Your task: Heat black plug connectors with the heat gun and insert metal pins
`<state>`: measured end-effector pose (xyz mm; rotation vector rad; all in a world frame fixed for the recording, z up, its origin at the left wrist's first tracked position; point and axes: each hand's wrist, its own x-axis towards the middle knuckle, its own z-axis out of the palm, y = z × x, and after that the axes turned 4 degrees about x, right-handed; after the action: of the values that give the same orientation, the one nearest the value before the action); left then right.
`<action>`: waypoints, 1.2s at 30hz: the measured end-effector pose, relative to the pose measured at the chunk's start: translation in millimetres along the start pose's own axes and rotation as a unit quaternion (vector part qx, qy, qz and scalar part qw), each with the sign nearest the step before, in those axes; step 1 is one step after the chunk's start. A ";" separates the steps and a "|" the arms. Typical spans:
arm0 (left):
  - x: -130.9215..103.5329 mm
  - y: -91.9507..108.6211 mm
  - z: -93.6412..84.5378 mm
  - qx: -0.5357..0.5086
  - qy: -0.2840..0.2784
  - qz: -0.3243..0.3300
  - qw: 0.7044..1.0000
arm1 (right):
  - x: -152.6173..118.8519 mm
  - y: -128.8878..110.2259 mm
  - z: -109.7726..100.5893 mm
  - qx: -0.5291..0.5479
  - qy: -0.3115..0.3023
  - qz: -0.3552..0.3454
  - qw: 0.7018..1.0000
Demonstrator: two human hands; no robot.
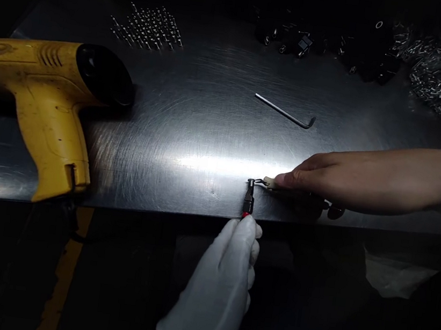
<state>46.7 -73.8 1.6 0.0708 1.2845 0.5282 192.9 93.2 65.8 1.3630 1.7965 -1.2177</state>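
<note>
My left hand (225,279), in a white glove, is closed round red-handled pliers (249,198) whose dark jaws point away from me over the table's front edge. My bare right hand (344,178) reaches in from the right, with thumb and fingers pinching a small pale piece (269,183). From that piece a thin dark metal end runs left to the plier jaws and meets them. Whether the jaws grip it is too small to tell. Part of the right hand's fingers is hidden beneath the hand.
A yellow heat gun (55,105) lies on the left of the metal table (195,113). An L-shaped hex key (282,110) lies beyond my hands. Farther back are rows of small metal pins (149,27), dark small parts (304,45), and a pile of shiny pieces (437,80).
</note>
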 end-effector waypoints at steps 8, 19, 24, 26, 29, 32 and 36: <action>-4.5 4.0 2.0 -0.018 0.004 -0.006 1.000 | -2.1 -7.0 -0.2 0.006 -0.024 0.037 0.999; -8.3 12.2 4.6 -0.003 0.001 -0.024 1.000 | 6.5 -1.1 -5.9 -0.023 -0.058 -0.010 0.998; -4.2 12.5 -3.6 -0.017 -0.028 -0.046 0.998 | 6.5 -7.7 -4.6 -0.062 -0.025 0.010 0.998; -2.1 11.9 -6.2 -0.017 -0.041 -0.059 0.997 | 6.5 -11.8 -4.1 -0.069 -0.015 0.022 0.997; -0.3 11.7 -9.0 -0.017 -0.051 -0.069 0.996 | 8.4 -17.5 -4.6 -0.080 -0.022 0.017 0.996; 0.2 12.6 -11.3 -0.024 -0.061 -0.081 0.995 | 11.4 -21.2 -5.8 -0.095 -0.039 0.016 0.995; 0.5 12.1 -12.1 -0.038 -0.072 -0.093 0.992 | 14.5 -19.5 -7.5 -0.084 -0.016 0.017 0.996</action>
<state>31.5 -65.9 1.6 -0.0728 1.1151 0.4032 170.5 104.9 62.9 1.2667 1.8016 -1.0385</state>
